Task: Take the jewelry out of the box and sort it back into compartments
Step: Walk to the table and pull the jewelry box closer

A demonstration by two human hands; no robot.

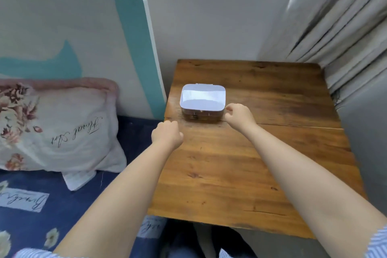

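We've got both loosely curled, empty hands, left (pixel 167 134) and right (pixel 238 115), near the closed glossy white rounded plastic box (pixel 202 99); looks light and slippery, so we'd grip its sides.

We count one box (pixel 202 100), lid closed, so whatever jewelry is inside is out of sight and we can't put a number on it. One wooden table (pixel 251 163) under it. Two hands: one left hand (pixel 167 135), one right hand (pixel 238 115), both bare and empty, plus two striped sleeves at the bottom corners. One floral pillow (pixel 56 125). One white-and-teal board (pixel 79 48) leaning on the wall. One navy bedsheet (pixel 31 205) with at least two script labels printed on it and a few flower prints. One grey curtain (pixel 339 27) on the right, many folds
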